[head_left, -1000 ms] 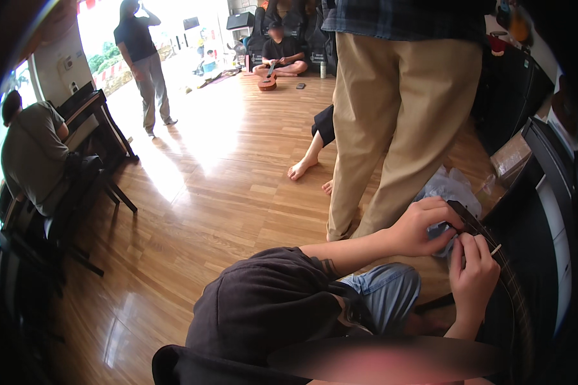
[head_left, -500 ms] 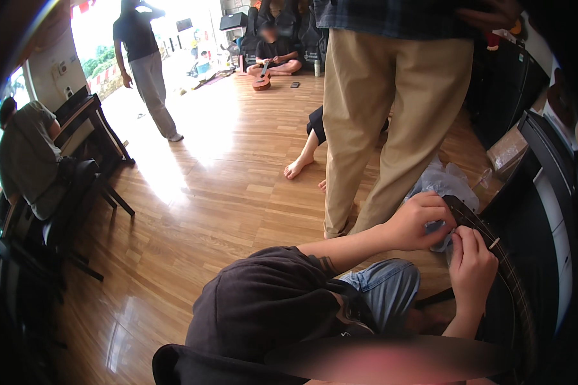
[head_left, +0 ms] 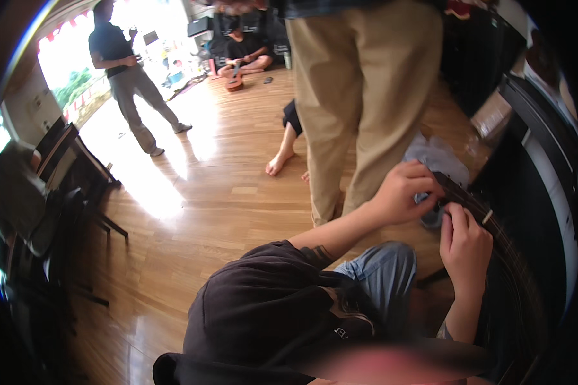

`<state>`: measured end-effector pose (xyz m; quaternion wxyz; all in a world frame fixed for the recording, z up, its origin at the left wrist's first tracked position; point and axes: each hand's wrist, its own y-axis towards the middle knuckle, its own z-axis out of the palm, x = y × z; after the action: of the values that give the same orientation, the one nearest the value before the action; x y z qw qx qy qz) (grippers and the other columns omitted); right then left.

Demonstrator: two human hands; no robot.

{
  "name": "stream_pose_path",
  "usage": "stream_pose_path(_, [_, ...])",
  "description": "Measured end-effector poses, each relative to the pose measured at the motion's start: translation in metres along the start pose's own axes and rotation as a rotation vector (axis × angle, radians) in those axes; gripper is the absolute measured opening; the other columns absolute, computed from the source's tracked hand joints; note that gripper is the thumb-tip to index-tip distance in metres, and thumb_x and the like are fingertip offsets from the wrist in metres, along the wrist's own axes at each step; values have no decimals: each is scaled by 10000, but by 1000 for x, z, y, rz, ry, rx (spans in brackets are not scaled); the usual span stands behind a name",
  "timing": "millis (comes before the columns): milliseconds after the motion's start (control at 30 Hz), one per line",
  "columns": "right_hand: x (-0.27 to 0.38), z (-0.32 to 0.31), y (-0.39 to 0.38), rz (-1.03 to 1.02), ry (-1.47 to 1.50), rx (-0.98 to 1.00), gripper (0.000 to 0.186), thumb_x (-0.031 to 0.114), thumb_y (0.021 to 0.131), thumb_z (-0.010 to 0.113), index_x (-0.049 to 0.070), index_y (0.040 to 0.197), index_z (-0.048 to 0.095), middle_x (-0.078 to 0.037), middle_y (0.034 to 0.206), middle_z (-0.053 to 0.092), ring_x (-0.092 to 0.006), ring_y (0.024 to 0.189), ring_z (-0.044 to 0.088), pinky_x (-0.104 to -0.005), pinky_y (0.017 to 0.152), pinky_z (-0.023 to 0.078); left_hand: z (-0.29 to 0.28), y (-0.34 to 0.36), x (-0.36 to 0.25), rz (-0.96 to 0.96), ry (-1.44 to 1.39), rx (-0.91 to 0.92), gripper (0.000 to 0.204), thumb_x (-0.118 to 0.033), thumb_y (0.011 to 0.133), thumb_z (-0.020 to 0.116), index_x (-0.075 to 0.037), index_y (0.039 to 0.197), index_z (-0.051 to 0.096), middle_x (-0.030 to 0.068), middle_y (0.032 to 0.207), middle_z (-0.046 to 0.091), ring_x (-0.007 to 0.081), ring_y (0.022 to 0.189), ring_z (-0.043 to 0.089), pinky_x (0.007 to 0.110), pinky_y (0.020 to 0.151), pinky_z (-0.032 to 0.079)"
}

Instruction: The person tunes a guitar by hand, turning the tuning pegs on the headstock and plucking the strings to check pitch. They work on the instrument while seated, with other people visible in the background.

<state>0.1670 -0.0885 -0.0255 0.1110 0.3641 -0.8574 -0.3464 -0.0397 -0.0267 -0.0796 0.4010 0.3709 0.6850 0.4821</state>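
Room with sunlit wooden floor (head_left: 237, 205) and piano (head_left: 91, 154); left hand (head_left: 404, 192) and right hand (head_left: 467, 247), fingers curled at guitar (head_left: 472, 203) headstock, grip indeterminable.

We get harsh daylight from the opening (head_left: 67, 67), far left of the left hand (head_left: 404, 194), blown out to white and glaring off the floor (head_left: 157, 192). Right of it we find deep shadow; below, a blurred pinkish patch (head_left: 395, 362). Edges bend into black.

The left hand (head_left: 408, 192) partly hides the dark headstock (head_left: 460, 195) (details blurred).
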Motion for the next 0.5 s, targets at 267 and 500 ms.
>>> stream_pose_path(267, [-7,15,-13,-61,-195,-83,135,89,906,666,131,1033,689,-15,767,578,-164,582,665,-325,494,525,-4,1,-2,-96,-96,156,194,71,751,836,-52,896,797,73,892,782,230,873,729,346,782,576])
stream_pose_path(500, [-3,20,-17,-113,-268,-156,153,110,850,724,153,997,737,19,748,502,-113,551,591,-274,476,497,-1,1,0,-52,17,127,188,47,746,825,-74,872,757,54,926,751,243,864,700,351,767,561])
